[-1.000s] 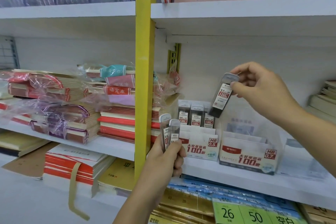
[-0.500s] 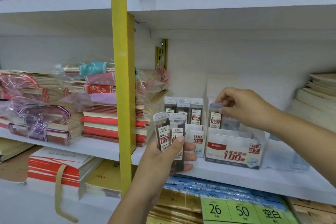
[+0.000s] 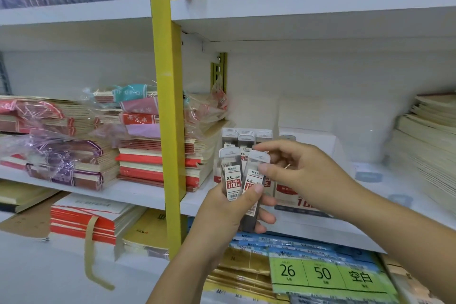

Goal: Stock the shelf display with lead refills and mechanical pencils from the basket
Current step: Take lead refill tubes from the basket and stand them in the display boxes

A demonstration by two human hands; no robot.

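Moved since: right hand (image 3: 304,171) had left the further display box (image 3: 286,195), where half a second earlier it was lowering a refill, and crossed over to the left hand (image 3: 225,217); the view had also drawn nearer to the shelf (image 3: 138,192).
Left hand: curled round the lower halves of two lead refills (image 3: 231,176), both marked 0.5, fanned upright in front of the shelf edge, thumb pressed across their labels.
Right hand: thumb and forefinger pinched the top of the right-side refill (image 3: 250,175); the other fingers were loosely bent.
Stocked so far: a row of refills (image 3: 246,137) stood in the box just behind the held pair; one grey cap (image 3: 287,137) showed above the right hand's knuckles, in the further box.
Step in hand: probably drawing one 0.5 refill out of the left hand's pair to shelve it.
Next move calls for: the left thumb easing off so the pinched refill slides free without dragging its neighbour, then a lift over the front lip of the 0.5 box and an upright drop beside the row.
Hidden or unclear: both box fronts were largely covered by the hands; the basket and any mechanical pencils lay out of view; free slots in the 0.5 box could not be counted; the notebooks (image 3: 153,160) on the left were blurred.
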